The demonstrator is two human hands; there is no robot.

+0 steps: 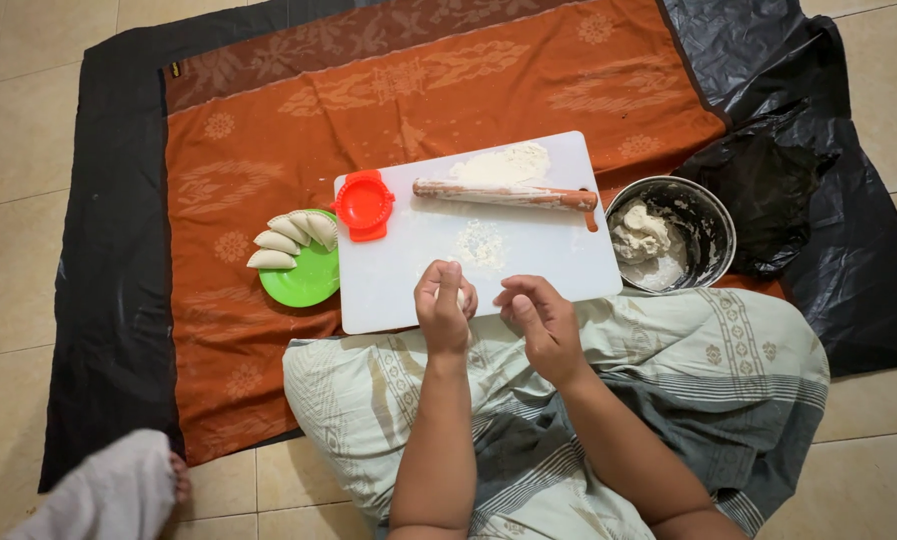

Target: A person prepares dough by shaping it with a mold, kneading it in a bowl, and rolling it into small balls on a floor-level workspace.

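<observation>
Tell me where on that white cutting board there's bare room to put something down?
The white plastic cutting board is bare at its near left corner, below the red dumpling press, and along its right side below the wooden rolling pin. The far edge is crowded with the pin and a flour heap; the left hand and right hand occupy the near middle.

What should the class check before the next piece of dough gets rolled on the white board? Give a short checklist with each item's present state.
1. Dough in left hand: cannot tell, fingers curled shut.
2. Right hand free: ok, open.
3. Rolling pin within reach on board: ok.
4. Flour patch on board: ok.
5. Red press shut, on board's corner: ok.
6. More dough in bowl: ok.
</observation>
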